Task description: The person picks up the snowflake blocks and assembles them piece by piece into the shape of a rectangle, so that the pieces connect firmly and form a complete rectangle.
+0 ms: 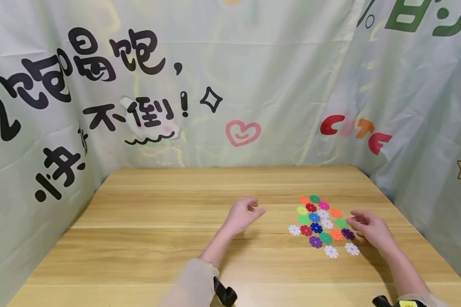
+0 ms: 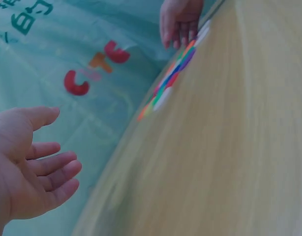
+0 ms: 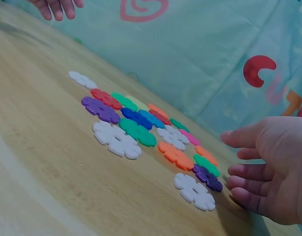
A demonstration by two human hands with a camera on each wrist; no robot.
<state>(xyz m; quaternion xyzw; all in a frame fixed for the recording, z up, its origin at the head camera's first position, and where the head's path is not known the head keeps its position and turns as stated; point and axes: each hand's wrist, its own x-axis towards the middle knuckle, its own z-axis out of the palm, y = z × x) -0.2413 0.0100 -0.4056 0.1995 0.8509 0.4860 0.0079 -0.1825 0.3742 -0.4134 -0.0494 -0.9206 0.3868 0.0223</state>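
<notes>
Several flat, notched plastic discs shaped like flowers lie spread in a loose patch on the right half of the table, among them a blue disc (image 1: 316,227), a purple disc (image 3: 101,109) and a white disc (image 3: 116,140). My right hand (image 1: 372,230) hovers at the patch's right edge, fingers loosely bent, beside a dark purple disc (image 3: 207,177) and a green disc (image 1: 341,223). Nothing is in its grasp. To the left of the patch, my left hand (image 1: 243,216) is held above the bare wood, fingers relaxed and thumb apart, holding nothing; its palm shows in the left wrist view.
The wooden table (image 1: 146,238) reaches back to a pale printed curtain (image 1: 284,85) that hangs behind it and along both sides. Black camera straps (image 1: 224,292) sit on the wrists.
</notes>
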